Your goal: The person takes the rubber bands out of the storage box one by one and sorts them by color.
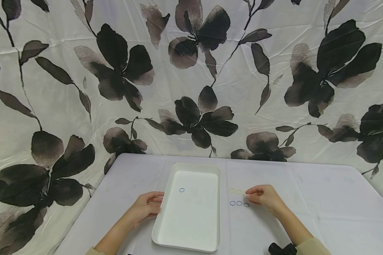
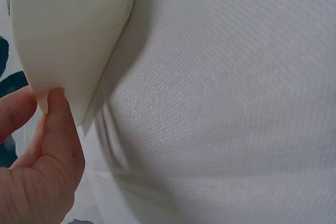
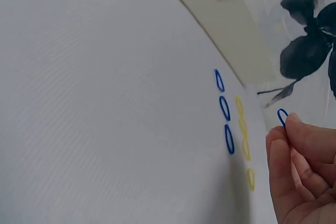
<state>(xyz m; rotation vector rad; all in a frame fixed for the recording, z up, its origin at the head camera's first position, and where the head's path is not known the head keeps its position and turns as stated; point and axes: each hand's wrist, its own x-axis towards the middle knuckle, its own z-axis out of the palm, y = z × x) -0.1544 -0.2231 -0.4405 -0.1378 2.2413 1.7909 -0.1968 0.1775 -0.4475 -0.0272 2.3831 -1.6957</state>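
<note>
A long white tray (image 1: 188, 219) lies on the table, with one thin blue rubber band (image 1: 179, 190) inside it. My left hand (image 1: 145, 207) holds the tray's left edge; in the left wrist view, thumb and fingers pinch its rim. On the right, my right hand (image 1: 264, 196) hovers over the near end of a yellow row. Between its thumb and fingertips it pinches a blue rubber band (image 3: 279, 113), which partly shows in the right wrist view. Three blue rubber bands (image 3: 221, 107) lie in a row beside several yellow rubber bands (image 3: 251, 190).
A white cloth covers the table (image 1: 332, 205). Behind it hangs a floral curtain (image 1: 258, 21). Near the right sleeve, a black object (image 1: 282, 249) shows at the bottom edge. The tray's side wall (image 3: 220, 24) stands beyond the rows in the right wrist view.
</note>
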